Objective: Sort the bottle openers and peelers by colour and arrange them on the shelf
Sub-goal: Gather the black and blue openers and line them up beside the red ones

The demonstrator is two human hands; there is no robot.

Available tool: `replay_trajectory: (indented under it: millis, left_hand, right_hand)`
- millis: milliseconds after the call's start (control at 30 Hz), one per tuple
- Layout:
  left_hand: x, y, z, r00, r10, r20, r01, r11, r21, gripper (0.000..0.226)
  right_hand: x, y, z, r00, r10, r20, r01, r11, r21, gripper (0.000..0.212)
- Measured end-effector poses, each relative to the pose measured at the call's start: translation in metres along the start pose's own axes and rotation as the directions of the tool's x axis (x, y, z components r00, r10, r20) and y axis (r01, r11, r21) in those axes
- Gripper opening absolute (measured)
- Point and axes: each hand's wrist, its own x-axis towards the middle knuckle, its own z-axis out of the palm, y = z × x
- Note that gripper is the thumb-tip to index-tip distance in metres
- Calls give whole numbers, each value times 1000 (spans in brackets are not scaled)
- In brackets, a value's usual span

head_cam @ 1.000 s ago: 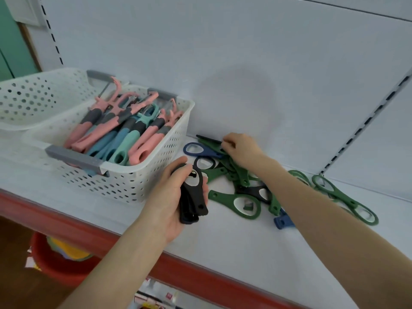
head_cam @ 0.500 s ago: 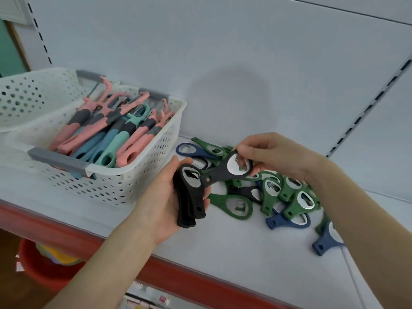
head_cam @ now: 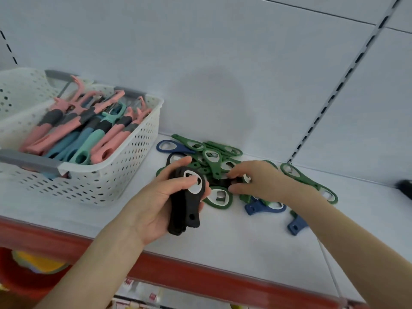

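Black openers (head_cam: pixel 183 211) (oval metal insets) gripped by left hand (head_cam: pixel 151 204); right hand (head_cam: pixel 263 184) pinches another opener (head_cam: pixel 220 182).

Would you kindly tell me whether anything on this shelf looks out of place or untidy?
Yes: the bottle openers lie in a jumbled, overlapping heap beside the basket, green, blue and black mixed. The peelers in the basket are also mixed, pink with teal.
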Motion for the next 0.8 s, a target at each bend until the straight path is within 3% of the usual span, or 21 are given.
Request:
replay_trajectory:
  millis: [100,300,400,500,600,667,800]
  left_hand:
    - [-1,-2,2,1000,-21,17,22,999,-41,38]
    - [-2,-4,4,999,-33,-16,32,997,-70,24]
    - [-4,-4,2,999,-41,-24,39,996,-81,22]
    - [-5,-4,1,998,-39,-45,35,996,-87,22]
    - [-5,-5,2,996,-41,-82,33,994,-106,22]
    - [-4,-6,4,994,-59,-96,47,991,-124,16]
    - [0,-9,11,996,-85,-30,82,991,-109,22]
  right_hand:
    - [-4,0,2,1000,-13,26,14,997,-74,37]
    - [-2,-6,0,995,-26,96,45,980,-194,30]
    - [-4,-4,0,998,-52,35,58,980,-190,28]
    - [-9,-1,-3,988,-103,-118,84,984,-156,26]
    - [-15,-2,-6,932,-160,-326,162,987,-21,20]
    - [-21,-10,-6,851,-272,-450,308,951,6,22]
    - [-37,-33,10,728,-523,-443,529,840,-122,31]
